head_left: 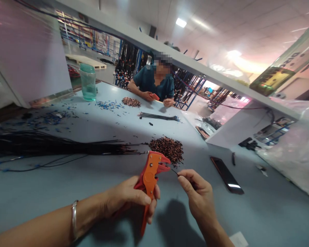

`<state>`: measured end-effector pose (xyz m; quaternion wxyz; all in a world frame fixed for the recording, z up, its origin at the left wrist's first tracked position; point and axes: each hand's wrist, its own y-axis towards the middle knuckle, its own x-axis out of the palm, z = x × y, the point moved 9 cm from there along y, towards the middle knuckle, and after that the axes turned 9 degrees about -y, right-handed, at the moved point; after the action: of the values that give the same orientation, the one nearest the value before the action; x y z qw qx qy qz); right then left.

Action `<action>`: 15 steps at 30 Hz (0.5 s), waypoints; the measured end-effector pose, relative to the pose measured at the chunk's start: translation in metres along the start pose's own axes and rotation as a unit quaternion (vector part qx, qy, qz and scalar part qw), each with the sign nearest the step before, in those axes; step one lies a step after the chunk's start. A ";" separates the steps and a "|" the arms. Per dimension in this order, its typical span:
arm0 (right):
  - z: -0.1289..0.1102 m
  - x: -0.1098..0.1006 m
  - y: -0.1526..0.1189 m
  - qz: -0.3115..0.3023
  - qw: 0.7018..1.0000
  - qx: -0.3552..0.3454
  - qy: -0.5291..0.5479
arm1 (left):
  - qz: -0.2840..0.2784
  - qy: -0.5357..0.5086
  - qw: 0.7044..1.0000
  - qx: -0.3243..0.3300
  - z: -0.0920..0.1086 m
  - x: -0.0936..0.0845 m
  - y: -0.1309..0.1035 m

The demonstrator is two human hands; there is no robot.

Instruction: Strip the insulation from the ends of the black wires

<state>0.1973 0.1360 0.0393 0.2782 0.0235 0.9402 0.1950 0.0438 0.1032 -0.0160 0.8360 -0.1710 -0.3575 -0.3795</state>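
My left hand (134, 197) is wrapped round the orange and red wire stripper (149, 175), whose jaws point right. My right hand (198, 192) pinches a thin black wire (175, 172) between thumb and fingertips; the wire's tip lies close by the stripper's jaws. Just behind the tool is a heap of small copper-and-black bits (167, 149). A long bundle of black wires (54, 144) stretches from the left edge toward that heap, with reddish ends at its right.
Across the table (105, 127) a person (154, 80) holds an orange tool. A green cup (88, 82) stands at the back left near scattered blue bits (109, 105). A phone (226, 174) lies at the right, beside plastic sheeting (293, 151). A thinner wire bundle (159, 117) lies farther back.
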 end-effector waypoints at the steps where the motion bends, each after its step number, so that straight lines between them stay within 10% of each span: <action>1: -0.001 0.000 -0.001 -0.003 1.000 -0.009 0.014 | -0.018 -0.007 1.000 -0.013 -0.003 0.003 -0.001; 15: -0.014 0.008 -0.004 -0.024 0.999 -0.046 -0.013 | 0.022 0.065 0.997 0.037 0.006 -0.004 0.000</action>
<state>0.1830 0.1291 0.0441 0.2958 -0.0094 0.9268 0.2310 0.0392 0.1084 -0.0145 0.8716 -0.1228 -0.3119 -0.3576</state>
